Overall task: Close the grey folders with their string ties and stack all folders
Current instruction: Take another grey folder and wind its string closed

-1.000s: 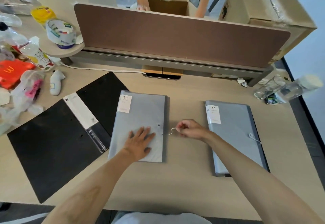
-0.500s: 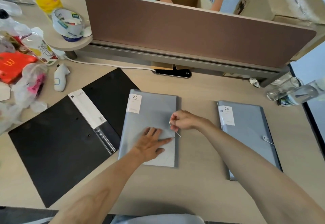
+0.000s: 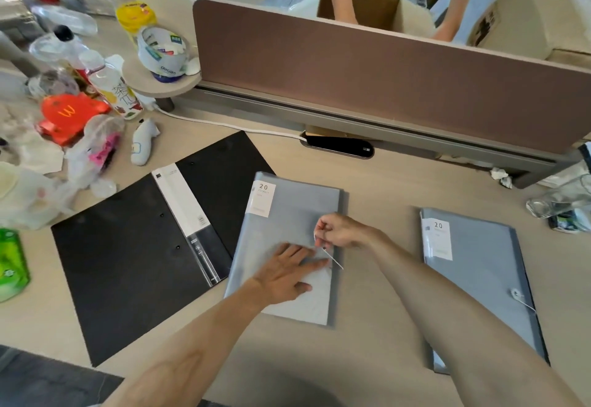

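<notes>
centre grey folder lies flat, cover shut, at mid-bench toward the near edge. left hand rests on it palm down, fingers spread and gripping nothing, pinning the cover. right hand is closed in a pinch on the white string tie, held just above the folder's right edge; the string runs slack from the fingers down to that edge. the small dark fastener stud sits beside the left fingertips, under the string.

second grey folder lies toward the right edge of the bench, well apart from the first, cover shut, its own string hanging loose at the button on its right side; judged not yet tied. black folder lies open flat toward the left edge, its right corner touching or slipped just under the centre folder; cannot tell which.

step in hand, as judged: winding the string on the centre folder. task is at an early stage; no folder stacked.

next move calls for: string kept taut and wrapped around the stud while the left hand holds the cover down. risk: a slack string slipping off the stud.
</notes>
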`<state>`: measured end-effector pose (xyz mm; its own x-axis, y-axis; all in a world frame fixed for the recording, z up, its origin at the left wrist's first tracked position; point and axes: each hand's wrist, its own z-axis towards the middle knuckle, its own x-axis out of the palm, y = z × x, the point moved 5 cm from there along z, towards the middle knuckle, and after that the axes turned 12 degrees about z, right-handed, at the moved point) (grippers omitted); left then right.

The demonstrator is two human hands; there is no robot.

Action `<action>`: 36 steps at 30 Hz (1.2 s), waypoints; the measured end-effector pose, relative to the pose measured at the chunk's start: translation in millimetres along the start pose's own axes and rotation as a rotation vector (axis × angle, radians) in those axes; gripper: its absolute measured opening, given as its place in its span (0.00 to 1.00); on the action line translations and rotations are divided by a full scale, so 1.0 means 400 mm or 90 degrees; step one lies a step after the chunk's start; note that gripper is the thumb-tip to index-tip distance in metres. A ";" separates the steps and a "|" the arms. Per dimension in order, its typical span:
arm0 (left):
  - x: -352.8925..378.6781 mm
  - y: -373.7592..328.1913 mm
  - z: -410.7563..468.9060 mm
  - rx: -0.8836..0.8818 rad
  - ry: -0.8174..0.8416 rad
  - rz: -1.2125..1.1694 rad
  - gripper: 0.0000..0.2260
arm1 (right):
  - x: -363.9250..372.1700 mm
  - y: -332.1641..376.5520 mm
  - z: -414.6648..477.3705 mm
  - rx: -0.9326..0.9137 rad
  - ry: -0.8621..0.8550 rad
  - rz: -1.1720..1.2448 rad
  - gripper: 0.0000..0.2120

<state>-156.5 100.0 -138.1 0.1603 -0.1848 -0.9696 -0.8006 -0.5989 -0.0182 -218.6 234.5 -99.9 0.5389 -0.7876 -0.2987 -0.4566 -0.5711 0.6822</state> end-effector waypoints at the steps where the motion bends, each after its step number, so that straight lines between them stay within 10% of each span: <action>1: -0.003 0.000 0.004 -0.009 0.000 -0.004 0.29 | -0.001 -0.003 0.006 0.000 0.001 0.005 0.10; 36: 0.009 -0.007 0.008 -0.070 -0.130 -0.068 0.24 | -0.037 -0.005 0.080 -0.116 -0.075 -0.275 0.04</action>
<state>-155.6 103.4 -142.5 0.1128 0.0386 -0.9929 -0.7162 -0.6895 -0.1082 -248.2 239.9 -118.3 0.5634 -0.5144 -0.6465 -0.0714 -0.8099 0.5822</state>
